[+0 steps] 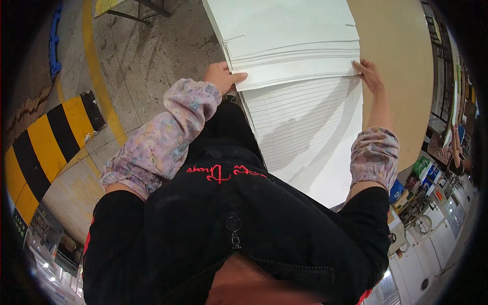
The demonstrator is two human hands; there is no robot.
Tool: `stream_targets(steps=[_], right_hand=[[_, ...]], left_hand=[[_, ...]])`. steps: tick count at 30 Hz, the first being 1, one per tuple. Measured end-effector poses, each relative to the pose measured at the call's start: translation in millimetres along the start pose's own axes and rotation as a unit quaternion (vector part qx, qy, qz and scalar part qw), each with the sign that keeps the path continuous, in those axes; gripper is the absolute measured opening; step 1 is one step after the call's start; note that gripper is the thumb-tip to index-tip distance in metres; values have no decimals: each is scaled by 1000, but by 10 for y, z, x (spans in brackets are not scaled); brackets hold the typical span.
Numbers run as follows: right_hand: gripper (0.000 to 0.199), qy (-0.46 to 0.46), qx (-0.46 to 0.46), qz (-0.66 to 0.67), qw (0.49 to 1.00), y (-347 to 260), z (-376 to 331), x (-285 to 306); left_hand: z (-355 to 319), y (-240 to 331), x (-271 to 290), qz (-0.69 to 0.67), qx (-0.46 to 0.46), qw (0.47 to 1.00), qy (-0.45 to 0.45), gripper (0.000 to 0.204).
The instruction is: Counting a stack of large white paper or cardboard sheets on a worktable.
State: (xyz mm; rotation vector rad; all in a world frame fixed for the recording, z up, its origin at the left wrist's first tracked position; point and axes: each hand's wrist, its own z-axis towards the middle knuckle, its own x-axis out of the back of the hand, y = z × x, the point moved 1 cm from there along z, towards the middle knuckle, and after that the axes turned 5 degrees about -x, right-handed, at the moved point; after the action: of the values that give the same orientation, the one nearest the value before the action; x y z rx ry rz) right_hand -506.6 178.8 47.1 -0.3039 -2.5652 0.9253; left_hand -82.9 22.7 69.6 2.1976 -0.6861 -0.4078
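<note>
A bundle of white sheets (300, 66), which look like card or thin board, lies across the top of a pile with its near edges slightly staggered. My left hand (221, 77) grips its near left corner, thumb on top and fingers beneath. At the opposite near corner my right hand (370, 74) pinches the edge with its thumb and fingers. Below the bundle, more white sheets (310, 132) spread toward my body in fanned, overlapping layers. Shadows of my arm and the bundle fall over them.
A broad tan board or tabletop (394, 66) lies to the right of the sheets. On the left are a yellow-and-black striped barrier (53, 140) and a yellow floor line (96, 66). Another person's arm (456, 145) shows at the far right, near machinery and cluttered equipment.
</note>
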Motion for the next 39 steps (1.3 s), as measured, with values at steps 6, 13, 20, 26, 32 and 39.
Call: stream_targets(steps=[6,13,20,26,32,39], right_hand=[[26,45,8,-49,998,-59,-48,-43],[27,78,-17,-41,996,6,37,-21],[25,13,30,76,997,75,-15,-77],[23,38,39,6,998,55,13,-36],[20,88,57,27,994,94,33,-184],[23,82,58,77,992,251,237,-40]], left_hand=[[48,-121,-41,50,-26,998,37,29],[26,-160,-121,69,-110,987,96,25],[23,-282,47,13,-103,994,14,23],[-5,-183,-39,56,-85,994,34,22],[-21,-186,-4,63,-121,989,48,18],[-82,-154,-33,120,-36,992,15,19]])
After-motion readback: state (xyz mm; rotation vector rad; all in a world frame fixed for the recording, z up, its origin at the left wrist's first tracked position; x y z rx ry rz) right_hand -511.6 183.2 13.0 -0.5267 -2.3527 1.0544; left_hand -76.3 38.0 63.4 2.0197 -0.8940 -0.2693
